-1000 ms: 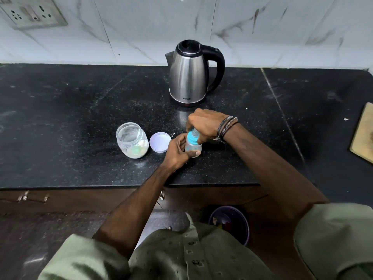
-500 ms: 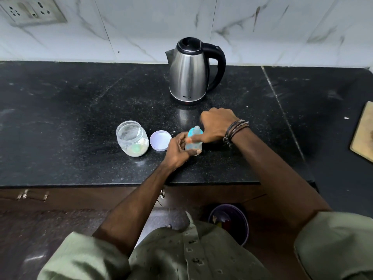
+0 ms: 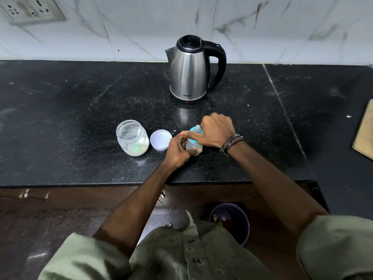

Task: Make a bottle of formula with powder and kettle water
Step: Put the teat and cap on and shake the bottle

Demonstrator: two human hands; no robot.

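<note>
shirt (image 3: 181, 257): olive green, buttoned | sleeves: rolled up | right wrist: dark braided bracelets (image 3: 231, 142)

Counted on the black counter (image 3: 60, 118): one steel kettle (image 3: 189, 69) near the back edge, one open glass jar (image 3: 132, 137) toward the front edge, one loose white lid (image 3: 160, 139) just beside the jar, one small bottle (image 3: 193, 145) with one blue collar and one teat. One wooden board (image 3: 364, 130) at the right edge. Two hands at the bottle: one left hand (image 3: 177, 150), one right hand (image 3: 217, 132). One wall socket plate (image 3: 30, 10) at upper left. One purple bucket (image 3: 232, 221) below the counter.
</note>
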